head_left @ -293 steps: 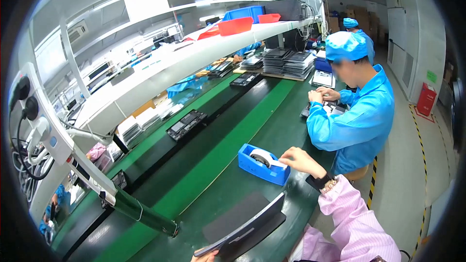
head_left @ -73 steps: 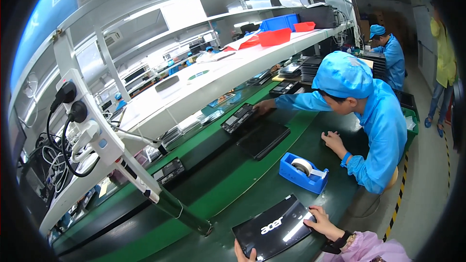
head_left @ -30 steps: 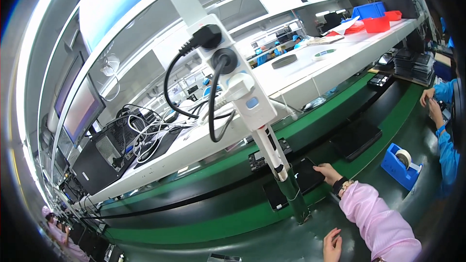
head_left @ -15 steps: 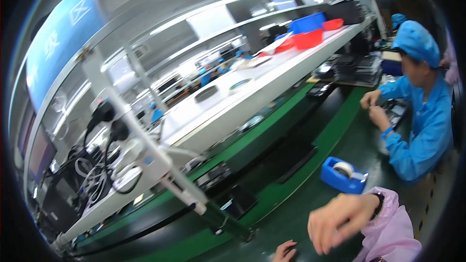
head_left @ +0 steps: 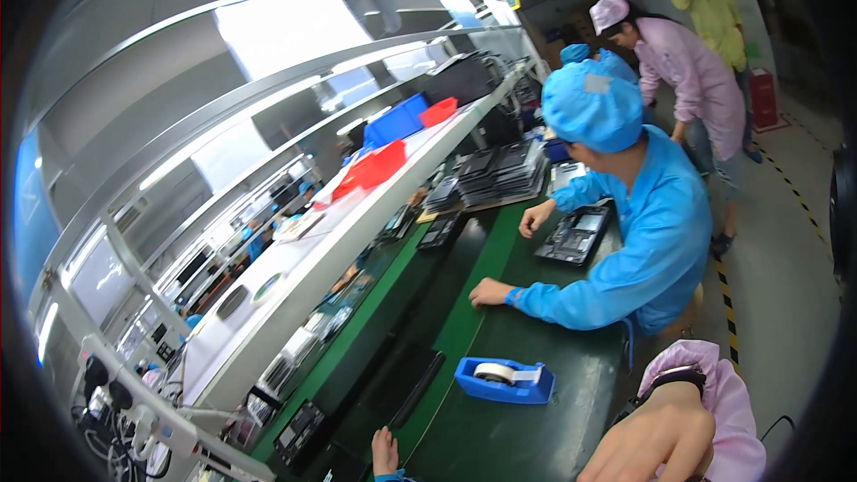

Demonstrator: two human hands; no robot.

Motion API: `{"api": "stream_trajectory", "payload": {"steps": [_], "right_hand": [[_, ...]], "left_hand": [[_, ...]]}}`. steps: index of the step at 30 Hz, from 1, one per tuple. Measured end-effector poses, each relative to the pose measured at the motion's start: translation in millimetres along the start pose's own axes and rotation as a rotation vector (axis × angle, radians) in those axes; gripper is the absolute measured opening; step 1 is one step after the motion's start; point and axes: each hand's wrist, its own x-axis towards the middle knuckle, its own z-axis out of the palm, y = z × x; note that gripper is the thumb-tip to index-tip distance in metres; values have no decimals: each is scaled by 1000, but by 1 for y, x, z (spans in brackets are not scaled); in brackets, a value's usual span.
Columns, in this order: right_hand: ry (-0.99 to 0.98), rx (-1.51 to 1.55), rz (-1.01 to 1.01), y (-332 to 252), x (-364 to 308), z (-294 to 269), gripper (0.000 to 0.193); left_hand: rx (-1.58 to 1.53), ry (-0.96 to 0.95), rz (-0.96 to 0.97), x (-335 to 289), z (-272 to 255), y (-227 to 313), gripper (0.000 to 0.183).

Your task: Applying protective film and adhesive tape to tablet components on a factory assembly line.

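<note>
My right hand (head_left: 656, 437), in a pink sleeve with a dark band at the wrist, is raised at the lower right. Its back faces me, the loose fingers run off the lower edge, and no object shows in it. What looks like my left hand (head_left: 386, 453), small at the lower edge with blue at the wrist, lies over the bench near a long black bar (head_left: 418, 390). Its fingers stretch forward with nothing visible in them. A blue tape dispenser (head_left: 504, 384) with a white roll stands on the green bench (head_left: 464, 446) between the hands.
A co-worker in blue (head_left: 625, 232) sits at the right, beside an opened black device (head_left: 574, 234). Stacked dark panels (head_left: 500, 174) stand beyond. A white shelf (head_left: 295, 277) holding red bins (head_left: 375, 165) runs along the left. People stand in the aisle.
My view has swung right, bringing the aisle in. The right hand has come closer to the lower edge. The co-worker's hands have moved apart and off the device.
</note>
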Motion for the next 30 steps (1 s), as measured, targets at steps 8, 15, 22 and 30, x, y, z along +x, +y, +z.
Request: {"api": "stream_trajectory", "payload": {"steps": [8,15,22,30], "right_hand": [[222,-87,149,-17,-42,10,24],[303,-165,212,-17,-55,-9,29],[521,-63,473,5,-93,-3,30],[1043,154,825,41,-169,45,28]], "left_hand": [[525,-150,382,34,-4,-8,41],[195,15,39,34,-4,9,31],[-132,146,-353,38,-26,22,24],[569,-63,32,128,-41,-6,53]]}}
